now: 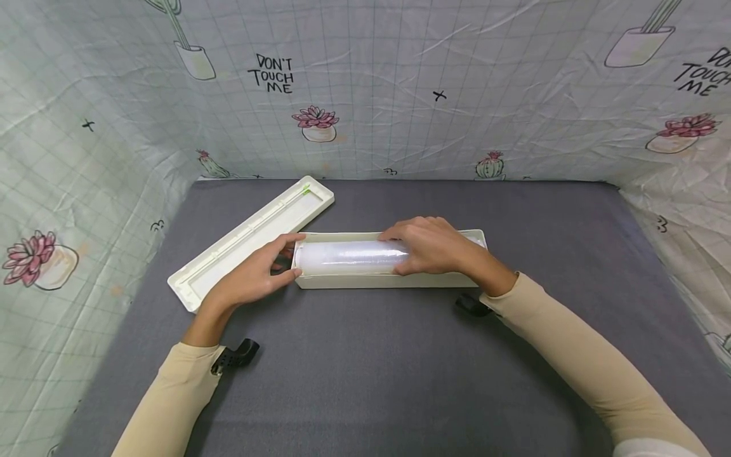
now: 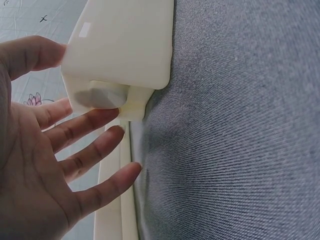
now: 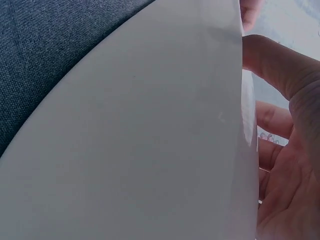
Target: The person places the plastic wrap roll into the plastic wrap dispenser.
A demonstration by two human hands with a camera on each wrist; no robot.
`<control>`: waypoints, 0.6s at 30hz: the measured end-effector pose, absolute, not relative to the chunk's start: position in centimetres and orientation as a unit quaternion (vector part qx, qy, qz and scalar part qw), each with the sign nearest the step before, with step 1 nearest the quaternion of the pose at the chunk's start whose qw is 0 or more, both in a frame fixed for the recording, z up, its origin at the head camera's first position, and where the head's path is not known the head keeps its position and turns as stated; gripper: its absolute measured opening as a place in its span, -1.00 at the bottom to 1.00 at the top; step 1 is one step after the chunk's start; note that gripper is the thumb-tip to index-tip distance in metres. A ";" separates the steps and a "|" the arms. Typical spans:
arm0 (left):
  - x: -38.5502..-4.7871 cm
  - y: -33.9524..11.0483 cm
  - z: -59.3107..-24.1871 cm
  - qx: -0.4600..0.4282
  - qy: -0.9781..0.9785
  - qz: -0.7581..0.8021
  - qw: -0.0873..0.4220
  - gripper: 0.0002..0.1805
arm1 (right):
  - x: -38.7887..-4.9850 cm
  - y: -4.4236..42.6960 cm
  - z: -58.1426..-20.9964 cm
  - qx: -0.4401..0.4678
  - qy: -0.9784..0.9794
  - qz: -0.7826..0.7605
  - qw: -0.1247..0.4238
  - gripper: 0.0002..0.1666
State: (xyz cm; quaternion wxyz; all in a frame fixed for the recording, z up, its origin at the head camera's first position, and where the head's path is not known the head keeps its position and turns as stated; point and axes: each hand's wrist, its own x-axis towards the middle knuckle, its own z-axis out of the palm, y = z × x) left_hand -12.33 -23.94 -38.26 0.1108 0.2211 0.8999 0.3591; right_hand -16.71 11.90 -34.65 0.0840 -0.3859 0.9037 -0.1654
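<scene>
Head view gives me, largest of all, a pale grid-printed cloth [image 1: 371, 51] standing behind and along both sides, with potted succulents and the words "DON'T TOUCH ME" on it. At its foot I have the dark grey worktop [image 1: 365, 368], and two beige sleeves [image 1: 594, 368] reach in over that from the near side. Next in size I see a long cream box [image 1: 365, 281], lying crosswise near the middle of the worktop with its open side up. Left of it a long cream lid [image 1: 251, 238] lies at a slant, recessed face up; I can't tell whether it touches the box. Inside the box is a shiny white roll [image 1: 342, 255], lengthwise between the long walls. On its right part I read the right hand [image 1: 434, 244] with its grip clamped on the roll, thumb at the near side within the wall, fingers at the far side. At the box's left end the left hand [image 1: 251, 273] has its grip spread apart, thumb and fingertips touching the end. Smaller still are the black wrist pieces [image 1: 235, 357] at the cuffs. Left wrist view shows me a grey oval [image 2: 107, 95] on the box's end, and last comes a green mark [image 1: 307, 188] near the lid's far end.
</scene>
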 end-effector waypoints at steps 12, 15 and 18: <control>-12.4 -24.0 -38.5 0.225 0.896 0.367 0.112 -0.26 | -16.7 12.1 -34.9 -0.385 0.903 -0.172 0.085 -0.29; -12.4 -24.1 -38.5 0.225 0.896 0.367 0.112 -0.26 | -16.7 12.1 -35.0 -0.387 0.902 -0.174 0.084 -0.30; -12.4 -24.1 -38.5 0.225 0.896 0.366 0.111 -0.26 | -16.7 12.1 -35.2 -0.389 0.900 -0.177 0.083 -0.30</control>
